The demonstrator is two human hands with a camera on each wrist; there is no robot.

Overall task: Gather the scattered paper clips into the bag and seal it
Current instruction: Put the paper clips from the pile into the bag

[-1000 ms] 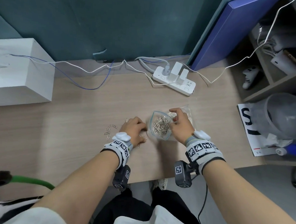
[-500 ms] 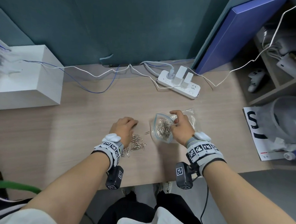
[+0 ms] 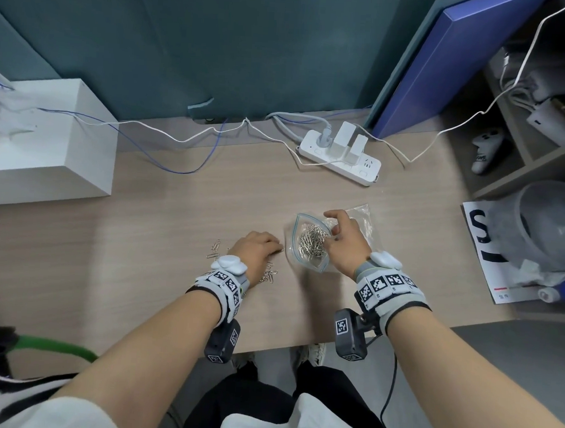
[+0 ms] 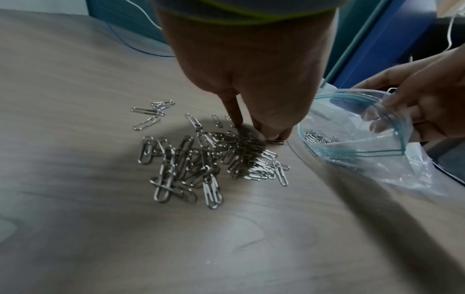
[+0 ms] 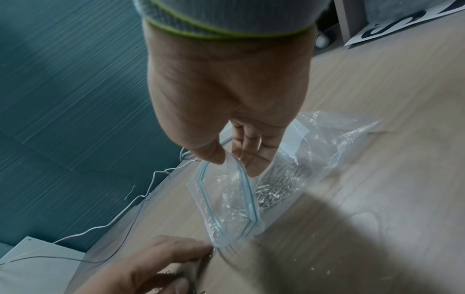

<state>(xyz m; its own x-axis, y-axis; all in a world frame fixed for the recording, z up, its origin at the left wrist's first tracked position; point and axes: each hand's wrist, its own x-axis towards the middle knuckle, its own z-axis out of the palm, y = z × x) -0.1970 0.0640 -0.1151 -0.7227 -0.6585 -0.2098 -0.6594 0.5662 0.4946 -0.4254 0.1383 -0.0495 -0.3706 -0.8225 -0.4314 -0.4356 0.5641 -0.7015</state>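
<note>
Here, view by view.

Head view, left hand: the left hand lies palm down on the wooden surface, fingers bent over loose paper clips, just left of the bag.
Head view, right hand: the right hand holds the bag's near rim, thumb and fingers pinched on the plastic, keeping the mouth spread.
Head view, bag: clear, with a blue zip strip, lying on the surface between the hands; a heap of clips already shows inside.
Head view, surroundings: a white power strip sits beyond the bag, a white box far left.

Left wrist view, fingers: the fingertips press down onto the far edge of the pile of paper clips; whether they grip any clip cannot be told.
Left wrist view, bag: the bag stands open just right of the pile, held by the right hand.

Right wrist view, fingers: thumb and fingers pinch the zip rim of the bag, lifting one side.
Right wrist view, left hand: the left hand rests at the bag's mouth.
</note>
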